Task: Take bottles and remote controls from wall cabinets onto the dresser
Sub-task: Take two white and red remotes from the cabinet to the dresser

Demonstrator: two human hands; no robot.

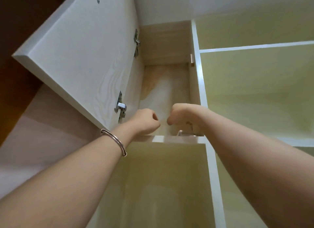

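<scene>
I look up into an open wall cabinet (167, 40) with a pale wood inside. Both my arms reach up over its bottom edge (169, 139). My left hand (144, 121), with a metal bangle on its wrist, bends into the opening, and its fingers are hidden behind the hand. My right hand (180, 114) is bent at the wrist just beside it, its fingers hidden too. The two hands are a little apart. No bottle or remote control shows; whatever lies on the cabinet floor is out of sight.
The cabinet door (81, 57) stands swung open to the left, with two metal hinges (121, 107) on its inner side. Closed yellow-green door panels (254, 91) framed in white fill the right and the space below. A small metal fitting (184, 133) sits by my right wrist.
</scene>
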